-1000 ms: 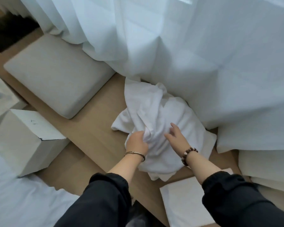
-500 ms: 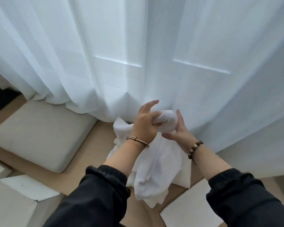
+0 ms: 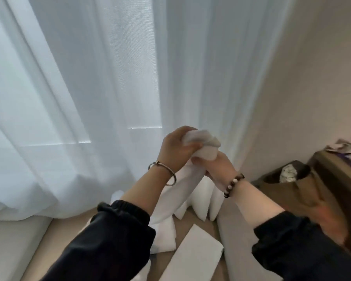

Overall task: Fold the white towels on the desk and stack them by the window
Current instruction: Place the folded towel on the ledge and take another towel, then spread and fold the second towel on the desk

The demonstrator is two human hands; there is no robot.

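A white towel is clutched at its bunched top by the left hand and right hand. Fingers are curled round it.

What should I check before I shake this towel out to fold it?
1. Grip of the left hand on the white towel: ok.
2. Grip of the right hand just below: ok.
3. Towel opened flat: not ok, it hangs bunched.
4. Corners in hand: cannot tell, hidden in the wad.
5. Lower end lifted off the desk: cannot tell, the left sleeve hides it.
6. The folded towel lies flat on the desk: ok.
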